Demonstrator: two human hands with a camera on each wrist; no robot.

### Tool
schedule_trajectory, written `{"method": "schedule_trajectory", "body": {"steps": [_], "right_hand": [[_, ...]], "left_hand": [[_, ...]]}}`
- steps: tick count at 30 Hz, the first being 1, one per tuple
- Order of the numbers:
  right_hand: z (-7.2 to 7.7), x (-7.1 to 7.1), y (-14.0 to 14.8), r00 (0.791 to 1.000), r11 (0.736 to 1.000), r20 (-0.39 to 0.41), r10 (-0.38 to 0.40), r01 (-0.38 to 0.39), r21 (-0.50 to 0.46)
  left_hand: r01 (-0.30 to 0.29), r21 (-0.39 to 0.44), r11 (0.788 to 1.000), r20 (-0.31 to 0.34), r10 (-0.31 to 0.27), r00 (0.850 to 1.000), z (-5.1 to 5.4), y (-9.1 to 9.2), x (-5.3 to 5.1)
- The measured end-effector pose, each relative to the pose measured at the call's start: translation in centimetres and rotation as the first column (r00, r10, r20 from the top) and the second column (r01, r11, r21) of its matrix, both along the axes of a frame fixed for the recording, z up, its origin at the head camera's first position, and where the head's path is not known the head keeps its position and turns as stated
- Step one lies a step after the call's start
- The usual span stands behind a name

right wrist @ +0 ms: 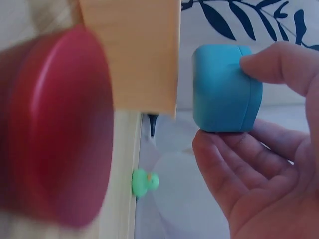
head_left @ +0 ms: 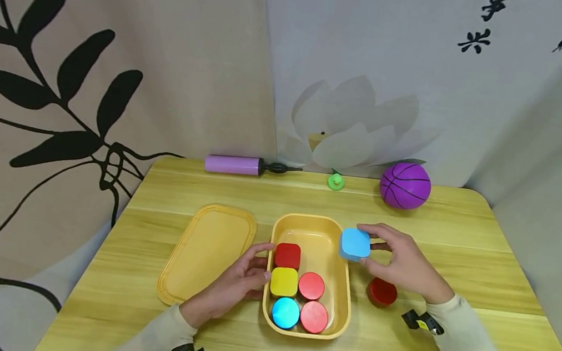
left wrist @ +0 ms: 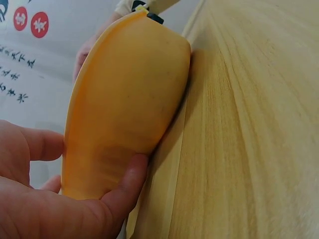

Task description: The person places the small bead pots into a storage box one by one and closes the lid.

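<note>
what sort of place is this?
Probably an indoor play or filming corner; the wider room isn't shown. A light wood-grain table stands before a pale backdrop printed with black leaves, bearing a purple toy basketball and a rounded orange-yellow plastic box.

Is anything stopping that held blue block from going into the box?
Nothing visible. The right hand holds the blue block above the right side of the box, whose far right part is bare; the pieces inside lie farther left or nearer.
</note>
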State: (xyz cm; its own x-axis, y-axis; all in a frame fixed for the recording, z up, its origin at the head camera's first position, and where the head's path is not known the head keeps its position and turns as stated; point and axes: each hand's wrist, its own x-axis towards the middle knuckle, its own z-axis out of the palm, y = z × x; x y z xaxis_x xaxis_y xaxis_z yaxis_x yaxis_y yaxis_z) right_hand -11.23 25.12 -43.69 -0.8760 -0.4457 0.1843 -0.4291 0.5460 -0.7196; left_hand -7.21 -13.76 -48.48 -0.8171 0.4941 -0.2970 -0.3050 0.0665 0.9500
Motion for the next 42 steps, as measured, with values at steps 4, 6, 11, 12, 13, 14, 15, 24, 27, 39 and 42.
{"method": "schedule_trajectory", "body": {"steps": [4,6,11,12,13,14,15,24,27,39,42], "right_hand": [[-0.1,-0.3,-1.7,0.999,0.999,0.005,0.046,-0.046,-0.017],[-0.3,-0.4,-2.5,0.997,0.997,0.001,0.072,-0.072,-0.019],[-0.6,-0.7,-4.4,0.993,0.993,-0.013,0.116,-0.116,0.005],[-0.6,-0.8,-4.7,0.993,0.993,-0.015,0.118,-0.118,0.016],[-0.6,-0.8,-5.0,0.993,0.993,-0.014,0.119,-0.119,0.026],[-0.7,-0.9,-5.3,0.993,0.992,-0.015,0.121,-0.12,0.042],[-0.7,-0.9,-5.6,0.992,0.991,-0.011,0.124,-0.123,0.054],[-1.0,-1.0,-7.7,0.99,0.969,0.027,0.14,-0.142,0.204],[-1.0,-1.0,-8.2,0.988,0.953,0.04,0.148,-0.154,0.261],[-1.1,-0.7,-9.2,0.982,0.888,0.019,0.19,-0.18,0.424],[-1.2,-0.6,-9.4,0.98,0.871,0.01,0.199,-0.182,0.456]], "left_hand": [[0.0,-0.006,1.0,-0.001,0.0,1.0,-0.1,0.0,-0.1],[-0.001,-0.008,1.0,-0.004,0.001,1.0,-0.2,0.0,-0.1],[-0.002,-0.013,1.0,-0.012,0.002,1.0,-0.3,0.0,-0.1],[-0.002,-0.013,1.0,-0.013,0.001,1.0,-0.3,0.0,-0.1],[-0.002,-0.012,1.0,-0.014,0.001,1.0,-0.3,0.0,-0.1],[-0.001,-0.011,1.0,-0.015,0.001,1.0,-0.3,0.1,-0.1],[-0.001,-0.013,1.0,-0.019,0.001,1.0,-0.3,0.1,-0.1],[-0.002,-0.009,1.0,-0.023,0.001,1.0,-0.2,0.1,-0.1],[-0.005,-0.008,1.0,-0.024,0.004,1.0,-0.2,0.1,-0.1],[-0.008,-0.028,1.0,-0.031,0.008,0.999,-0.2,-0.1,0.0],[-0.013,-0.029,0.999,-0.03,0.012,0.999,-0.3,-0.1,0.0]]}}
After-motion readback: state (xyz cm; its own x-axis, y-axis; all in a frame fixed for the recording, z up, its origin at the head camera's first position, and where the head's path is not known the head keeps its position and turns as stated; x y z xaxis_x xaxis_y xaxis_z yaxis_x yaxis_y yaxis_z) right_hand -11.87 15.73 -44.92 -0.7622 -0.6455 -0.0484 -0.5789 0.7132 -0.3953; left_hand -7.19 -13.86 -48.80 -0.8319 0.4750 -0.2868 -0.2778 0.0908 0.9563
